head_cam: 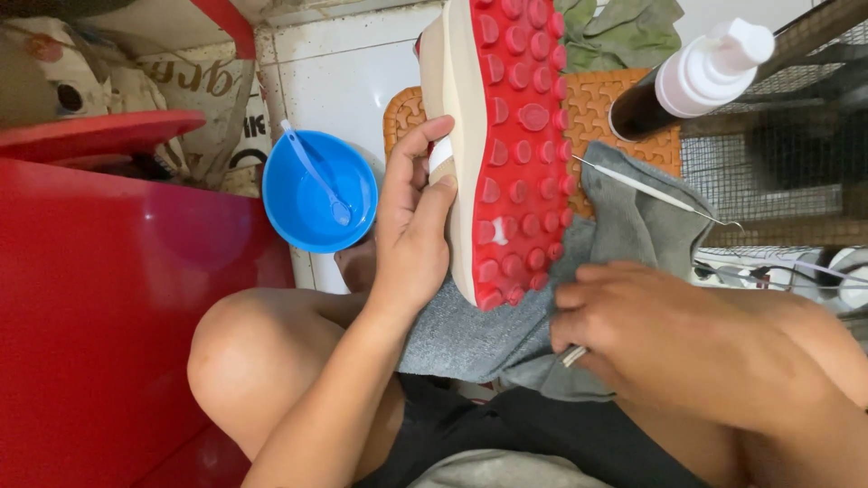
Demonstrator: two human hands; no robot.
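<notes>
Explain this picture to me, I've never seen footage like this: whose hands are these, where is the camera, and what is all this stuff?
No machine here: a person wears one camera on the head, looking down at their own knees and bare hands. The left hand grips a shoe by its cream side, red studded sole facing up. The right hand rests on a grey cloth across the lap, holding a thin tool whose shape is mostly hidden. Nearby lie a blue bowl with a blue brush in it, a dark pump bottle, a thin metal pick and an orange mat.
</notes>
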